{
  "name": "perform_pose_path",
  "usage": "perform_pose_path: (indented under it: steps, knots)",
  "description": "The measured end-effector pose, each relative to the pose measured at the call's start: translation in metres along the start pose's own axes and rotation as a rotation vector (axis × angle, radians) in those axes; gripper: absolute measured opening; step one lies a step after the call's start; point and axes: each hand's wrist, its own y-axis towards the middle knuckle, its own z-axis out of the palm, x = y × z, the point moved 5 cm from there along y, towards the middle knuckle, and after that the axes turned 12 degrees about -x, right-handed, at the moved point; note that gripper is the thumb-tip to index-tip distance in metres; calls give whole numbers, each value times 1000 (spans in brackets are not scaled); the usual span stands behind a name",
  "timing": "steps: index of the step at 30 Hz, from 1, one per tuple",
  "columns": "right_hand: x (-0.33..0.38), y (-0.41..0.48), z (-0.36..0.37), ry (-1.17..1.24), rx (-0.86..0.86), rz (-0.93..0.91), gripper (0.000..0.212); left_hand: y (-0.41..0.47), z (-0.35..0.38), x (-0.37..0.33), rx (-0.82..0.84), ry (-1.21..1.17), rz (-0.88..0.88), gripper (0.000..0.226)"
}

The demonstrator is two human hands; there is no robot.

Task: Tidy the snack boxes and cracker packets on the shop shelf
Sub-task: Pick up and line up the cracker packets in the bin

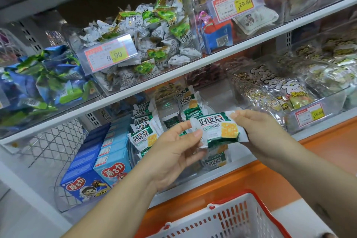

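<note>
Basket: below both wrists. Cracker packet: one, label up, left hand fingers pinching its left edge, right hand fingers pinching its right edge. Step, as judged: placing a loose packet; next it needs turning upright and slotting into the packet row just beyond the left fingers.

A shop: price tags on stocked snack shelves.

The snack boxes stand left of the cracker packets, the basket is before them, and the sweets bin is on the shelf above.
</note>
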Motion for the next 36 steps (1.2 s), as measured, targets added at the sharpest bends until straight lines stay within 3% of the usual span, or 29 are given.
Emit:
perform_pose_path:
  steps: [4, 10, 16, 18, 22, 24, 26, 28, 30, 36]
  knots:
    - [-3, -1, 4, 199, 41, 214, 17, 0, -7, -3, -21, 55, -6, 48]
    - [-3, -4, 11, 182, 61, 218, 19, 2, -14, -7, -53, 230, 115, 31]
    - [4, -4, 8, -49, 55, -36, 14, 4, -15, -4, -105, 238, 141, 31]
    - [13, -4, 4, -125, 65, -156, 13, 6, -17, -3, -124, 104, 75, 32]
    - [29, -15, 6, -282, 300, -327, 31, 3, -20, -7, -149, -219, -63, 35]
    - [31, -18, 6, -361, 281, -420, 26, 0, -17, -7, -120, -284, -122, 35]
    - [32, -18, 7, -359, 222, -471, 16, -2, -16, -5, -116, -299, -147, 17]
    - [33, -17, 7, -352, 163, -500, 4, -2, -16, -5, -126, -257, -107, 10]
    - [30, -13, 4, -334, 116, -498, 13, -2, -17, -8, -127, -167, -20, 11]
    - [15, -8, 2, -181, 121, -289, 11, 1, -22, -14, -248, 206, 242, 14]
